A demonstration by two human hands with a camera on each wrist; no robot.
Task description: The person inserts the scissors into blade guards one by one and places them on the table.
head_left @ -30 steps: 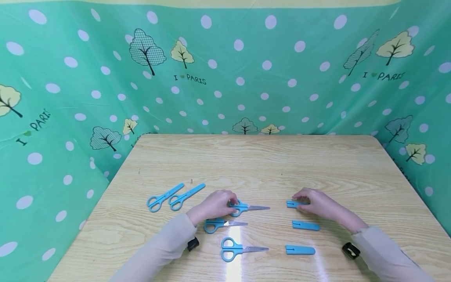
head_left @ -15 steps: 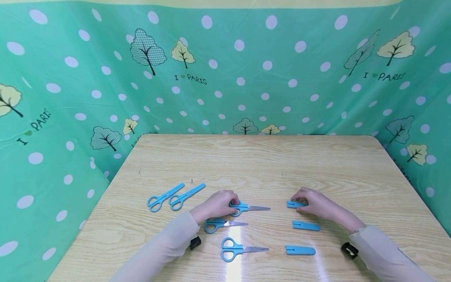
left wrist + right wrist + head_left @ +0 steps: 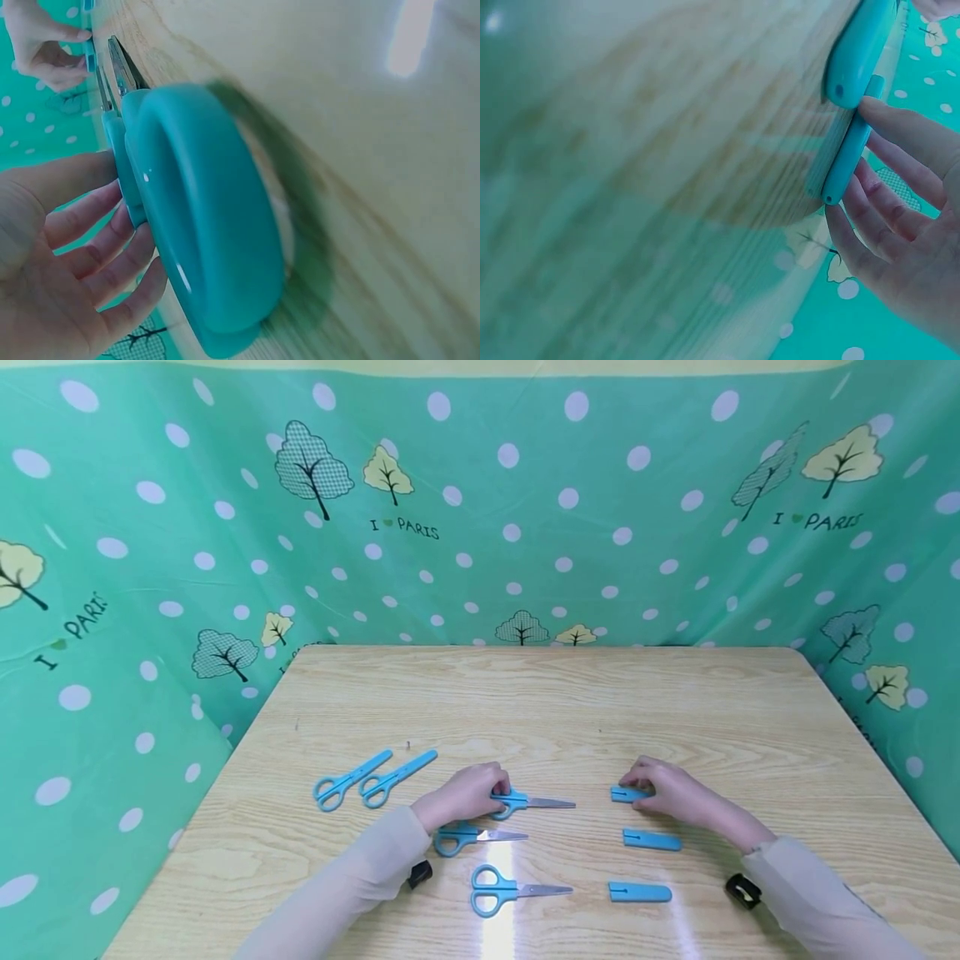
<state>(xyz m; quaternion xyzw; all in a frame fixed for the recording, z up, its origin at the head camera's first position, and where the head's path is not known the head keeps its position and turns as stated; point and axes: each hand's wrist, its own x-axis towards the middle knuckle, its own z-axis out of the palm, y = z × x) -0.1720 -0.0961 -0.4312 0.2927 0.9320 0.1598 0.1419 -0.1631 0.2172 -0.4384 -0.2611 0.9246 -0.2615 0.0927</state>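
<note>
My left hand [image 3: 467,792] pinches the blue handles of a pair of scissors [image 3: 517,802], whose bare blades point right. In the left wrist view my thumb and fingers lie on both sides of that handle, behind a larger, nearer scissors handle [image 3: 232,225]. Across the gap, my right hand [image 3: 671,789] pinches a blue blade cover [image 3: 625,794] lying flat, its slotted end facing the blades. The right wrist view shows thumb and fingertips along the cover's [image 3: 847,157] edges. My palm hides its far end from the head view.
Two more uncovered scissors, the middle pair [image 3: 468,837] and the front pair [image 3: 498,891], lie nearer. Two covers, the middle one [image 3: 651,840] and the front one [image 3: 639,892], lie right of them. Two sheathed scissors [image 3: 352,779] rest at left on the wooden table [image 3: 540,710].
My left hand has shifted slightly right on the scissors' handles. The right hand has barely moved, and the scissors and covers lie where they were.
</note>
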